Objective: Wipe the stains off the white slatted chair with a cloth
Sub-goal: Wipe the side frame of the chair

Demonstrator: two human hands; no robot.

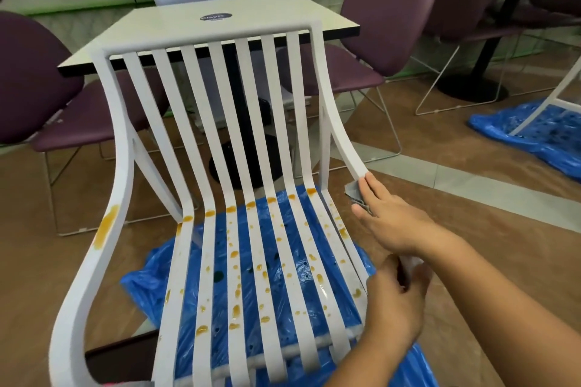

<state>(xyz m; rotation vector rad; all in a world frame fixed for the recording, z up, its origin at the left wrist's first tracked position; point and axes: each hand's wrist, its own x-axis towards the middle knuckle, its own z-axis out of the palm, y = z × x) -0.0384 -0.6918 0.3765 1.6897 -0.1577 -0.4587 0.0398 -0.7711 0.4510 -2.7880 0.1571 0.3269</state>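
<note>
The white slatted chair (220, 122) faces me. Orange stains (234, 254) dot its seat slats, and an orange smear (107, 225) marks the left armrest. My right hand (390, 223) lies on the right armrest (342, 138), its straight fingers pressing a small grey cloth (353, 190) against it. Only a corner of the cloth shows past the fingertips. Lower on the same armrest, my left hand (396, 295) grips the rail with curled fingers.
A blue plastic sheet (147, 280) lies on the floor under the chair. Behind it stands a white table (176, 28) on a black pedestal, with purple chairs (37, 78) around it. Another blue sheet (534, 132) lies at the right.
</note>
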